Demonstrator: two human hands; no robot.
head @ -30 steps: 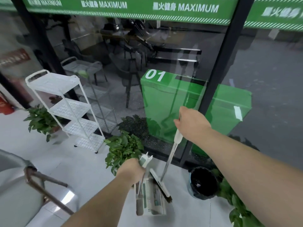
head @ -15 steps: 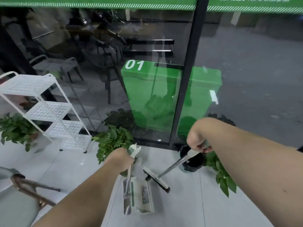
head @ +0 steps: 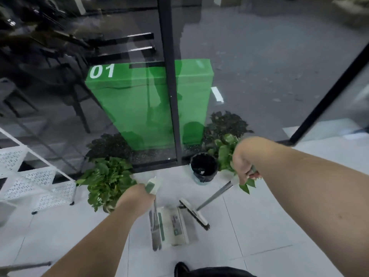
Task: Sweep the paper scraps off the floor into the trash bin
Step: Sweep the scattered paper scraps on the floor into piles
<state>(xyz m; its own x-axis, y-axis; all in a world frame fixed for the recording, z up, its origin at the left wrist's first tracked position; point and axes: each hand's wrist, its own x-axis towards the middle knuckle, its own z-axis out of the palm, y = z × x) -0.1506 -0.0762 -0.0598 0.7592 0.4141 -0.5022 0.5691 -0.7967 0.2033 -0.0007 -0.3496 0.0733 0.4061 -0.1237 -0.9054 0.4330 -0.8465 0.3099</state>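
Gripping broom (head: 194,214) right hand (head: 242,162), dustpan (head: 173,226) left hand (head: 135,196), green box (head: 135,108) marked "01"

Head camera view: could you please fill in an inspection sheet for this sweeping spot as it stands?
Surface: pale tiled floor; no paper scraps plainly seen on it.
Job's things: white-and-green long-handled dustpan standing on the floor; metal-handled broom, brush head on the floor just right of the dustpan; round black-lined trash bin by the glass, one pale bit inside.
Clutter: two leafy green potted plants, one left of the bin, one right beside it; white perforated shelf rack at left.
Grippers: left hand grips the dustpan handle; right hand grips the broom handle.
Cables: nothing seen.
Surroundings: black-framed glass wall; green panel marked 01 behind it.
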